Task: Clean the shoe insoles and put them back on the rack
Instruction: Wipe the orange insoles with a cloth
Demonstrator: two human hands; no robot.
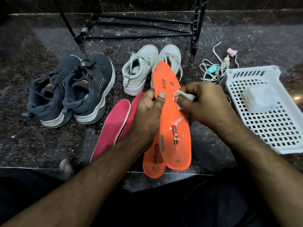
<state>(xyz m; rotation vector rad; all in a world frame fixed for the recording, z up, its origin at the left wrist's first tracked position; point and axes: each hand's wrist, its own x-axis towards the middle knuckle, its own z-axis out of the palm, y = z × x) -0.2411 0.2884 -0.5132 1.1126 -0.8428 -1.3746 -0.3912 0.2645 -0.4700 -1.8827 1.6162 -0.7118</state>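
Observation:
My left hand [148, 115] grips an orange insole [174, 128] at its left edge, thumb across the top, holding it lengthwise above the floor. My right hand [203, 102] pinches a small white wipe [186, 96] against the insole's right side. White specks dot the insole's middle. A second orange insole [153, 163] lies under it on the floor. Two pink insoles [113, 126] lie side by side to the left, partly behind my left forearm. The black metal shoe rack [141, 28] stands at the back.
A pair of dark grey sneakers [72, 90] stands at left and a pair of white sneakers [147, 68] in the middle. A white plastic basket [268, 125] holding a pale box lies at right. Loose laces and small caps [214, 69] are behind it.

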